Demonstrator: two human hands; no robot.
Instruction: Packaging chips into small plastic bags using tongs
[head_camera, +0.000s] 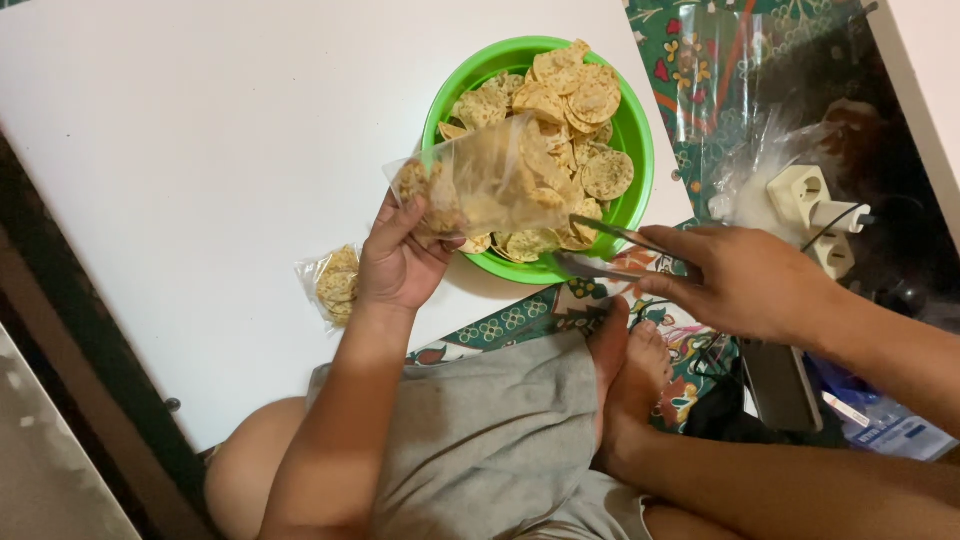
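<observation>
My left hand (398, 262) holds a clear plastic bag (480, 185) on its side, with several round crackers inside, its mouth facing the bowl. My right hand (745, 280) grips metal tongs (612, 250) whose tips reach the bag's mouth at the bowl's near rim. The green bowl (636, 160) is heaped with round speckled yellow crackers (570, 105). A small filled bag of crackers (335, 283) lies on the white surface just left of my left wrist.
A white tabletop (200, 150) runs left of the bowl. A patterned green cloth (700, 60) lies at the right with clear bags (760, 150), a white plug adapter (815, 205) and a phone (780, 385). My crossed legs and foot (625, 370) fill the foreground.
</observation>
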